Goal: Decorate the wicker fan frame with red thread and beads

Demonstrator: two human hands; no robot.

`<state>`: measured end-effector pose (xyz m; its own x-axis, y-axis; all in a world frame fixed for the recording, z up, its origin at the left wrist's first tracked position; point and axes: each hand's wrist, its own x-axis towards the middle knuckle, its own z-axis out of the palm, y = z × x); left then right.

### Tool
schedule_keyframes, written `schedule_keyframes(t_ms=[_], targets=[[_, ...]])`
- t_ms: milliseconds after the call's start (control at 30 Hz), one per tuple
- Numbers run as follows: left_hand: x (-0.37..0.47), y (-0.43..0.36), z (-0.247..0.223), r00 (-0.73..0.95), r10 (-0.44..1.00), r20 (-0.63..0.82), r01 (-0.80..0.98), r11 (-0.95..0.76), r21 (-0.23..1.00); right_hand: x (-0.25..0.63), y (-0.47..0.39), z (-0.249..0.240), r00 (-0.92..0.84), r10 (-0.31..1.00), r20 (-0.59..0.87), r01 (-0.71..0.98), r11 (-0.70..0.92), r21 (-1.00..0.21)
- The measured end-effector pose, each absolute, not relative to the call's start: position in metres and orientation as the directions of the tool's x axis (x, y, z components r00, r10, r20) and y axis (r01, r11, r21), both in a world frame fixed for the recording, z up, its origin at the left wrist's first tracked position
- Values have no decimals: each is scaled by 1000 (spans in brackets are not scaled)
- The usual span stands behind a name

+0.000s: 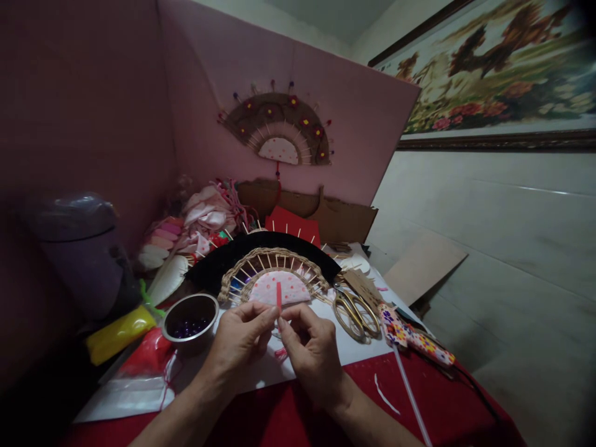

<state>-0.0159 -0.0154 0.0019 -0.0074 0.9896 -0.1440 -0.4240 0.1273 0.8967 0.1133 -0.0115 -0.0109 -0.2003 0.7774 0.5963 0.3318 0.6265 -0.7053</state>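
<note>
Between the fingertips of both hands a small red strip (279, 293) stands upright. My left hand (244, 335) pinches its lower end from one side. My right hand (311, 347) is closed in a pinch at the same spot, so the strip's bottom is hidden. Just behind lies a half-round fan with a black outer band (298, 243), a braided cord edge (263, 251), thin sticks and a pale pink spotted half-circle (261, 287). A bit of red tassel thread (280, 354) shows below the hands.
Left are a metal bowl (170, 323) of dark beads, a yellow packet (121, 335) and a red packet (146, 354). On the right lie gold-handled scissors (349, 316) and a flower-patterned glue gun (419, 344) with its cord. A finished fan (279, 118) hangs on the pink board behind.
</note>
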Motion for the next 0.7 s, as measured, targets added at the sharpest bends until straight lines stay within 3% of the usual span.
schedule_keyframes(t_ms=[167, 433, 700], targets=[[-16, -15, 1, -70, 989, -128, -376, 93, 922, 113, -11, -11, -221, 778, 588, 342, 627, -700], [-17, -13, -3, 32, 995, -93, -388, 98, 917, 113, -10, -11, -186, 792, 582, 402, 602, -690], [-16, -14, -1, 4, 995, -104, -354, 98, 930, 113, -11, -10, -198, 800, 566, 390, 594, -704]])
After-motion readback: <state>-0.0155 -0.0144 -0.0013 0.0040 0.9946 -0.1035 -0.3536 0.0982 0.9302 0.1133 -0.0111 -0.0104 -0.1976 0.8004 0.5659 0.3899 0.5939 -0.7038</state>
